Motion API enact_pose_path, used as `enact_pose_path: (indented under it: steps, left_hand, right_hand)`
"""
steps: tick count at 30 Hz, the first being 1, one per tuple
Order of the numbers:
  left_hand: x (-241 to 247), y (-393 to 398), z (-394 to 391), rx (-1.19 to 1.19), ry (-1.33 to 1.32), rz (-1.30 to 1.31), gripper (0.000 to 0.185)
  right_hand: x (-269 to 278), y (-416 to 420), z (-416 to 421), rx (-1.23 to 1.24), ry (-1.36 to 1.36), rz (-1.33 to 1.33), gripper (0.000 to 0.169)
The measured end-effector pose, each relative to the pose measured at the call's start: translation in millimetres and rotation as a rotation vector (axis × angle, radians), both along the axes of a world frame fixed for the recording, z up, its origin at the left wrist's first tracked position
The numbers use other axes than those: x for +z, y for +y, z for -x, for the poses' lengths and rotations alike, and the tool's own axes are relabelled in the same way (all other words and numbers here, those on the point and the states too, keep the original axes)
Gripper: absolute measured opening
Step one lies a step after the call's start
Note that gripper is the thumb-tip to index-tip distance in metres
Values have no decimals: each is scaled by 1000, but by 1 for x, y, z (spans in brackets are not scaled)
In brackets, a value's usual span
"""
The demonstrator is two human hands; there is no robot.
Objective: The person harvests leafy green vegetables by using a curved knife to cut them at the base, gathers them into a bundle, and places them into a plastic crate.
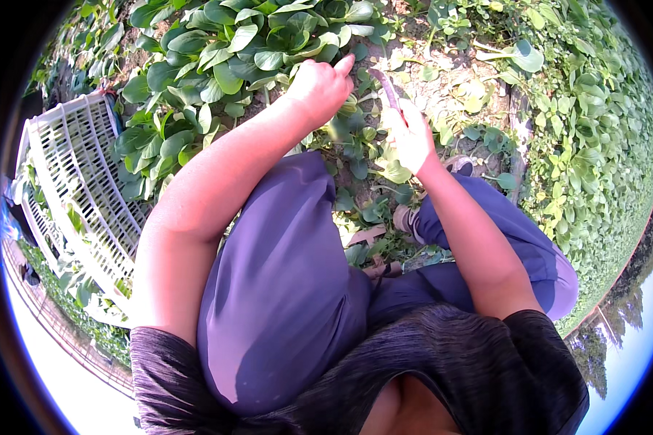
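Observation:
My left hand (322,89) is at the right edge of a dense clump of leafy greens (223,49) that look like bok choy. Its index finger is stretched out and the other fingers are curled; what lies under the palm is hidden. To the right, my right hand (412,136) grips a small curved knife, perhaps a sickle (386,88), whose dark blade points up and away from me. Low plants with several leaves (356,138) grow on the ground between both hands.
A white plastic crate (79,163) with greens in it leans at my left. Loose yellowed leaves (470,95) lie on the bare soil (443,60). Dense green plants (593,163) fill the right side. My shoe (408,220) is planted below my right hand.

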State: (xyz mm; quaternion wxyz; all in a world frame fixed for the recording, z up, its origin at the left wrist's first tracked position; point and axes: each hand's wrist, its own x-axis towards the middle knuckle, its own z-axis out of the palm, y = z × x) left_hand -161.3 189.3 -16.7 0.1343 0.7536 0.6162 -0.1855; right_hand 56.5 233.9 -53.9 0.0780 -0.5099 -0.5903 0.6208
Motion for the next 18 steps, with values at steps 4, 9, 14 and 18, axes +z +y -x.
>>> enact_pose_path:
  steps: [4,9,14,18]
  left_hand:
    - [-6,-32,13,142,-12,35,37]
    - [-19,-50,10,191,-111,-79,40]
    - [-21,-56,12,196,-148,-62,42]
    - [-24,-57,12,205,-195,-101,43]
  right_hand:
    - [-19,-10,23,119,-17,-114,23]
    - [-43,-9,39,137,-141,-88,24]
    - [-38,-14,48,189,-214,-252,23]
    - [-35,-14,46,147,-171,-285,23]
